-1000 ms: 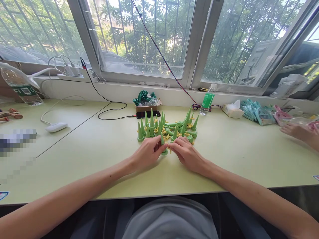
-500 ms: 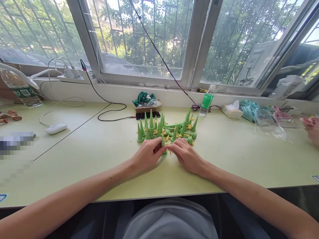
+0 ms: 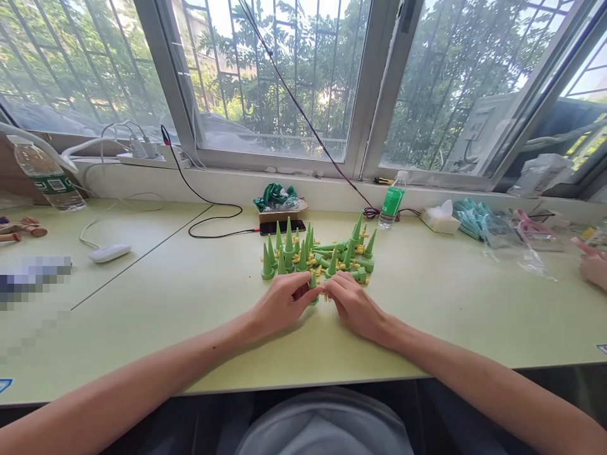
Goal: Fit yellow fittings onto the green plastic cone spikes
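A cluster of green plastic cone spikes (image 3: 303, 253) with small yellow fittings stands and lies on the pale green table (image 3: 190, 297). Just in front of the cluster, my left hand (image 3: 281, 303) and my right hand (image 3: 353, 306) meet. Both are closed with pinching fingers on one green cone (image 3: 313, 284) that sits between their fingertips. Its lower part is hidden by my fingers.
A black phone (image 3: 282, 227) and a small box with green material (image 3: 277, 201) lie behind the cones. A green bottle (image 3: 392, 202) and tissue pack (image 3: 440, 218) are at right. A white mouse (image 3: 110, 253) and water bottle (image 3: 45, 177) are at left. Another person's hand (image 3: 592, 268) is at far right.
My hands stay together on the cone and barely move. The view has tilted slightly. The other person's hand at the right has drawn back toward the edge.
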Available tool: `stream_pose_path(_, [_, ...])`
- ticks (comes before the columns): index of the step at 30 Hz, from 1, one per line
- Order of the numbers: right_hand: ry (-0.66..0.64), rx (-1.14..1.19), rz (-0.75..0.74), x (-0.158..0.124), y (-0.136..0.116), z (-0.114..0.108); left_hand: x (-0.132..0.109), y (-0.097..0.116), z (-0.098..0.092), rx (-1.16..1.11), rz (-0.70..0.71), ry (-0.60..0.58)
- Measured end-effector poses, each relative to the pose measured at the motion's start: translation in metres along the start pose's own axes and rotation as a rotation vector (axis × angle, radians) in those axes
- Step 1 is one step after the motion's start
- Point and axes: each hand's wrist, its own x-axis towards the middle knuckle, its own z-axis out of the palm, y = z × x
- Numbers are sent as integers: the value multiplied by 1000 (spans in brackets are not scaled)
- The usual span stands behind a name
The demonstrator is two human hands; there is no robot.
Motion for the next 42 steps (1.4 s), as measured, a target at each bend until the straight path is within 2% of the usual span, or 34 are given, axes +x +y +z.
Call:
stream_pose_path(5, [16,19,22,1,1,0,-1,0,2,-16,23,-1])
stream_pose_path(11, [77,50,33,3,-1,-4,1,0,1,25,-31,72])
stream_pose_path(18, [44,84,38,3,-2,-8,1,-5,1,31,-69,102])
stream_pose_path(34, [31,23,12,1,4,-3,2,-4,-1,14,-17,5])
stream_pose_path(42, [86,24,13,1,5,-2,-1,0,-2,-31,26,-57])
